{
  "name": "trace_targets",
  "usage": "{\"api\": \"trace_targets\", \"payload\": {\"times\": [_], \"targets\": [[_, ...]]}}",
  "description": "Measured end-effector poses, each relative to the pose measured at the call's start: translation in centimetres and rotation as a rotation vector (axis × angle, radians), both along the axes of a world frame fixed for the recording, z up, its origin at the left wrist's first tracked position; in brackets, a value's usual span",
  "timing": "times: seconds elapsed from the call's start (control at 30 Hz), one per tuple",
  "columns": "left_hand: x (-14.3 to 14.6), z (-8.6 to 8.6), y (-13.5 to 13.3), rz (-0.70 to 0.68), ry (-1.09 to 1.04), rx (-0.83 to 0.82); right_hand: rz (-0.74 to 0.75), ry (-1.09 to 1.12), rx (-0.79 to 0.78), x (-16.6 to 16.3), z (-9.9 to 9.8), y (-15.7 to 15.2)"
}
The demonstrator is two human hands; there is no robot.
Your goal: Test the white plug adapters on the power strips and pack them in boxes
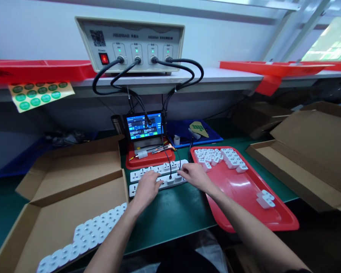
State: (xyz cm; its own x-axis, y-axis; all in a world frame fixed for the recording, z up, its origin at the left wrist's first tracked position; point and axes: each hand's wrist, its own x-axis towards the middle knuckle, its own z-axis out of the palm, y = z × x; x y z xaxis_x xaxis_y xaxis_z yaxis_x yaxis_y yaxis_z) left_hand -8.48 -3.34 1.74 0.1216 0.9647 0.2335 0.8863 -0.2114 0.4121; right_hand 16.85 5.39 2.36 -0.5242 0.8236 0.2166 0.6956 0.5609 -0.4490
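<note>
Two white power strips (135,175) lie one behind the other on the green table. My left hand (148,186) is over the left half of the front strip (133,189), its thumb and forefinger apart. Part of that strip is hidden beneath it. At the right end, my right hand (193,174) has its fingertips closed around the lower end of a thin black cable (179,155). Between my hands, a second black cable (167,151) runs down into a white adapter (169,179) seated in the front strip.
A red tray (233,197) with white adapters (230,157) lies right. An open cardboard box (53,208) holding rows of adapters is left. Behind stand a lit screen (144,126) and a red tray of tools (130,162). A tester box (133,38) with thick cables sits above.
</note>
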Motion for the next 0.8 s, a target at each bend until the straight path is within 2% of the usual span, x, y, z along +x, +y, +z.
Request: {"api": "trace_targets", "payload": {"times": [0.13,0.23,0.33,0.43,0.53,0.67,0.8], "targets": [[3.8,-0.6,3.1,-0.035,-0.062,-0.072,0.087,0.159,-0.168,1.0,-2.0,2.2],[5.0,-1.1,4.1,-0.027,-0.085,-0.116,0.127,0.2,-0.166,0.4,-2.9,2.6],[4.8,-0.6,3.7,-0.01,-0.185,-0.064,0.108,0.25,-0.142,0.1,-2.6,2.3],[2.8,0.3,2.2,0.002,-0.322,0.026,0.117,0.304,-0.135,-0.4,-1.6,1.7],[-1.2,0.8,0.3,0.06,-0.392,0.02,0.214,0.285,-0.172,-2.2,-0.8,0.8],[-6.2,-0.4,-1.6,0.173,-0.396,-0.094,0.334,0.235,-0.191,-6.3,-1.0,-0.3],[-7.7,-2.0,-2.2,0.192,-0.421,-0.141,0.341,0.182,-0.172,-9.5,-2.1,-0.4]]}}
